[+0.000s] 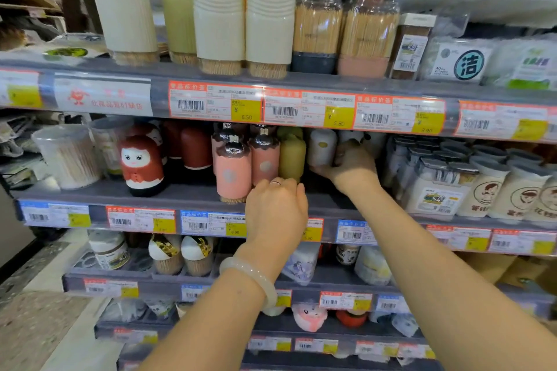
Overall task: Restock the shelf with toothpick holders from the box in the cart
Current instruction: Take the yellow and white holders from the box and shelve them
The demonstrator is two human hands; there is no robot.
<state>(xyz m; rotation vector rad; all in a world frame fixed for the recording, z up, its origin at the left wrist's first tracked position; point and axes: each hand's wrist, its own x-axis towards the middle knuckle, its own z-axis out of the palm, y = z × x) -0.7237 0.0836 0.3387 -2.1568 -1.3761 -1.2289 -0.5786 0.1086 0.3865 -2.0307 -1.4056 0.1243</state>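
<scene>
On the middle shelf (187,194) stand toothpick holders in rows. My right hand (349,166) reaches deep onto this shelf and grips a white toothpick holder (322,146) from its right side. To its left stands a green holder (291,156), then two pink holders (233,175) with dark lids. My left hand (275,211) hovers at the shelf's front edge, just below the green holder and beside the front pink one, fingers curled down with nothing visibly in them. The box and cart are out of view.
Red doll-shaped holders (141,164) and clear cotton-swab tubs (67,155) stand to the left. White canisters (482,190) fill the shelf's right. The upper shelf (301,84) carries tall cream and clear toothpick jars. Lower shelves hold more small goods; the floor (36,319) lies at the left.
</scene>
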